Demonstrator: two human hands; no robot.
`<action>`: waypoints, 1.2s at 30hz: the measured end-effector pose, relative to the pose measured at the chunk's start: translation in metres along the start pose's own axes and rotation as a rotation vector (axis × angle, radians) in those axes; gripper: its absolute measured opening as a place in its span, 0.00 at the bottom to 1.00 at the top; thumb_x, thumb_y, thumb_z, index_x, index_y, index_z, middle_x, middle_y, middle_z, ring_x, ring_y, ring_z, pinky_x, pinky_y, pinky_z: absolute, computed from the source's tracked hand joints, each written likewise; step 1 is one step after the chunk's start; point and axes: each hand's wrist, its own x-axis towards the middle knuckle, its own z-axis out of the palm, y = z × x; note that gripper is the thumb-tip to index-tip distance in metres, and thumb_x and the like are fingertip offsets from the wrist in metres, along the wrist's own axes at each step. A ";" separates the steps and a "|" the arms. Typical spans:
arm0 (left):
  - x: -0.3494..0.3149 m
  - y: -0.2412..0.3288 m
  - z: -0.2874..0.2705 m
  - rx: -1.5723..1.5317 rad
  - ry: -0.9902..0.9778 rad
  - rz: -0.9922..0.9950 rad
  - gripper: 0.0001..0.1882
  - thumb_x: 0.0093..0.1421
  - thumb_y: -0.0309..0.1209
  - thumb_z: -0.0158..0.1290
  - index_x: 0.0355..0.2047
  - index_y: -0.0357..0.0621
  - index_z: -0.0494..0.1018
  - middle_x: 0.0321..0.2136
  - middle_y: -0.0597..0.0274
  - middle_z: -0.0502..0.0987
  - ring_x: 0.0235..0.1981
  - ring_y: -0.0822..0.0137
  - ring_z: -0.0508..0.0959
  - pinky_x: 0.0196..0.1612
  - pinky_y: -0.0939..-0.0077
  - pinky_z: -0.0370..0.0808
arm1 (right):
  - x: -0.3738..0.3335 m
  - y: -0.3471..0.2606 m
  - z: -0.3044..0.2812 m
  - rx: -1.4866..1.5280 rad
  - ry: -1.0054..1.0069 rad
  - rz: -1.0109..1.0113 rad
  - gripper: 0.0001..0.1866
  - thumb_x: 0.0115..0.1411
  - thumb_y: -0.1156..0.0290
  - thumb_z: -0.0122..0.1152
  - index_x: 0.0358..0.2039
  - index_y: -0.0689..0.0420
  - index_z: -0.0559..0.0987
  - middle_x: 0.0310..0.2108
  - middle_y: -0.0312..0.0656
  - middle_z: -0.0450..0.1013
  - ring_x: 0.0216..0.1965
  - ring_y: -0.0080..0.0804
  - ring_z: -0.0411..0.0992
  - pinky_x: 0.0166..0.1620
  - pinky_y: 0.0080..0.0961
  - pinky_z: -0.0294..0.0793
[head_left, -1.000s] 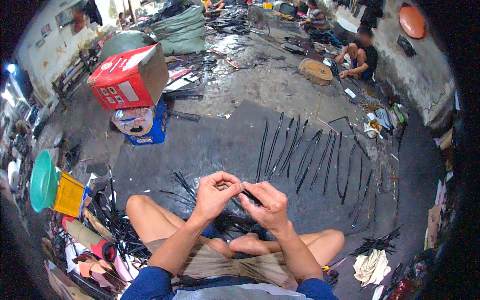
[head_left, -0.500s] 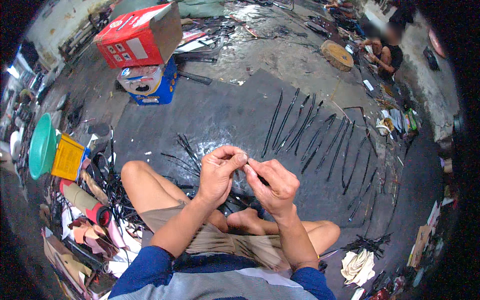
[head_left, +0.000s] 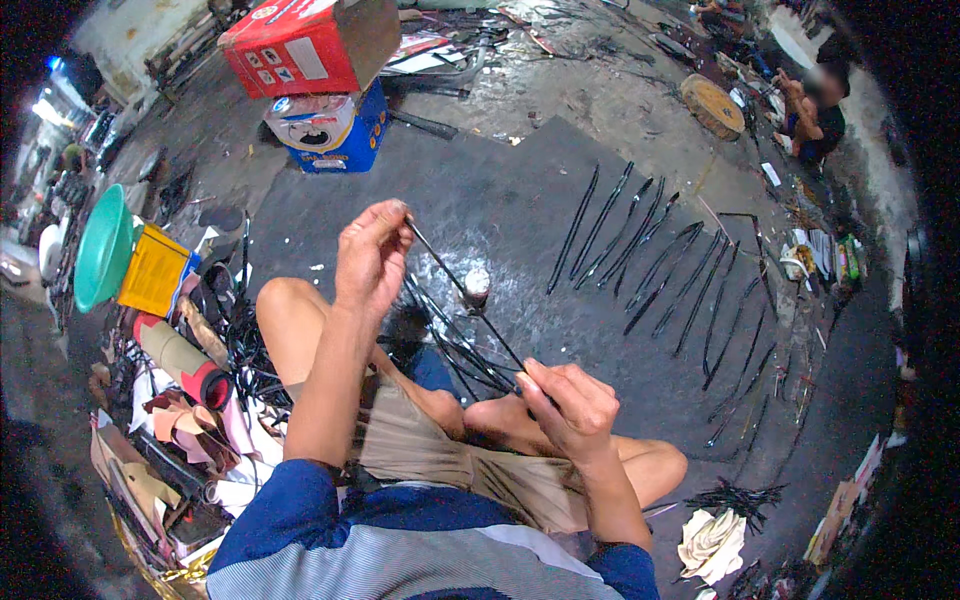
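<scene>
A thin black strip (head_left: 437, 254) runs taut and slanting between my two hands. My left hand (head_left: 368, 262) pinches its upper end, held up and forward. Lower and to the right, my right hand (head_left: 572, 405) grips the other end between thumb and fingers. Beneath the strip, a small jar (head_left: 478, 288) with a whitish top stands on the dark mat (head_left: 470, 185). Close to my crossed legs lies a loose bundle of black strips (head_left: 452, 350). Several more black strips (head_left: 600, 225) are laid out side by side in a slanting row on the right of the mat.
A red box (head_left: 305, 55) sits on a blue box (head_left: 340, 135) at the far left. A green basin (head_left: 103, 248) leans by a yellow container (head_left: 157, 280); scraps and rolls lie below. Cream cloth (head_left: 712, 546) lies at lower right. Another person (head_left: 820, 115) sits at far right, near a round wooden block (head_left: 712, 107).
My hands were together at the centre and have moved apart, the left up and left, the right down and right. The strip now shows stretched between them. The whole view has shifted slightly.
</scene>
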 end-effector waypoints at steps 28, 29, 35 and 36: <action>0.054 -0.110 -0.139 1.806 0.435 0.191 0.28 0.49 0.37 0.67 0.49 0.36 0.76 0.42 0.45 0.80 0.45 0.48 0.80 0.50 0.55 0.75 | -0.189 0.161 0.065 -0.319 -0.478 0.949 0.15 0.55 0.66 0.64 0.41 0.59 0.80 0.41 0.55 0.79 0.44 0.57 0.77 0.47 0.48 0.77; 0.044 -0.111 -0.138 1.643 0.089 0.340 0.18 0.51 0.32 0.62 0.43 0.39 0.79 0.37 0.47 0.81 0.39 0.50 0.81 0.45 0.59 0.76 | -0.190 0.171 0.085 -0.334 -0.559 1.014 0.16 0.55 0.68 0.63 0.44 0.58 0.79 0.44 0.54 0.78 0.47 0.57 0.77 0.50 0.48 0.76; -0.052 -0.229 -0.038 1.628 -0.851 0.205 0.11 0.53 0.25 0.54 0.38 0.44 0.78 0.41 0.51 0.79 0.44 0.47 0.79 0.46 0.53 0.77 | -0.196 0.188 0.090 -0.177 -0.317 1.143 0.14 0.56 0.73 0.55 0.41 0.58 0.83 0.40 0.58 0.79 0.45 0.57 0.78 0.50 0.47 0.76; -0.050 -0.250 -0.044 1.662 -0.955 0.180 0.13 0.53 0.25 0.53 0.39 0.44 0.78 0.41 0.50 0.78 0.44 0.46 0.79 0.47 0.53 0.78 | -0.182 0.181 0.088 -0.113 -0.289 1.066 0.14 0.57 0.74 0.53 0.41 0.59 0.83 0.37 0.58 0.80 0.42 0.57 0.78 0.48 0.46 0.77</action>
